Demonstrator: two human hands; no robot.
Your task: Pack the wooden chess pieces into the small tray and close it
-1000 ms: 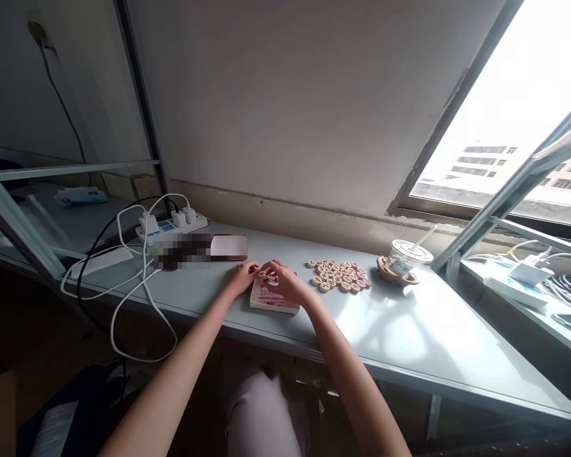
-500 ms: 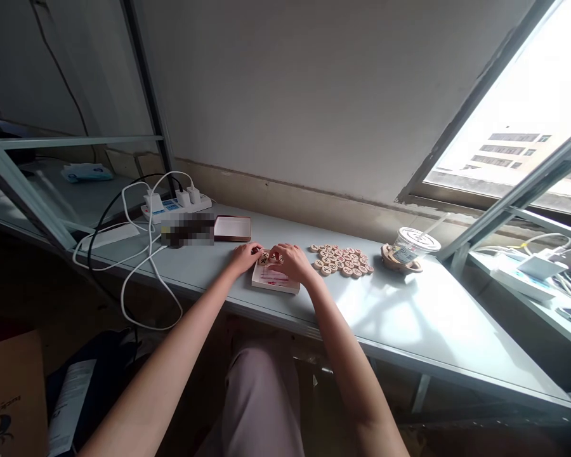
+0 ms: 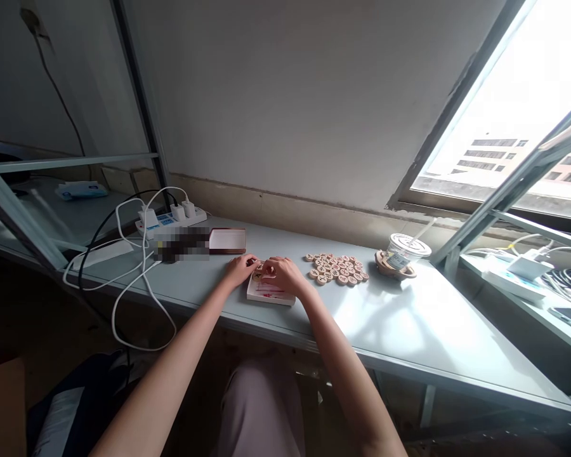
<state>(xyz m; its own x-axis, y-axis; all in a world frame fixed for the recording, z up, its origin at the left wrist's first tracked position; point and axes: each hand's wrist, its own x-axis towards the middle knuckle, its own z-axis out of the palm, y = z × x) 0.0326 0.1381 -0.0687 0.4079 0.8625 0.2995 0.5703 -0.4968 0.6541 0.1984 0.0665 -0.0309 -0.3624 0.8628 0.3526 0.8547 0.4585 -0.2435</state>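
Note:
A shallow white box point(image 3: 271, 301) with red markings on its bottom lies near the table's front edge, and a few round wooden Chinese chess pieces point(image 3: 258, 274) are in its back part. At its back left corner is my left hand point(image 3: 240, 270), fingers curled; what is between the fingertips is hidden. My right hand point(image 3: 285, 277) reaches over the box from the right, thumb and fingers pinched around a chess piece that is mostly covered. More loose wooden pieces point(image 3: 340, 270) with red and black characters lie flat in a cluster right of the box.
Behind to the left lies a box lid point(image 3: 227, 241), inside up. A power strip point(image 3: 171, 219) with white cables point(image 3: 145, 279) occupies the left side. To the right, a lidded plastic cup point(image 3: 406, 249) with a straw stands by a brown holder point(image 3: 394, 270). Metal frames flank the table point(image 3: 409, 330).
The view has tilted and shifted a little, so everything appears slightly lower and further left. My right hand's fingers have drawn closer in over the pieces at the box's back; my left hand stays at the corner.

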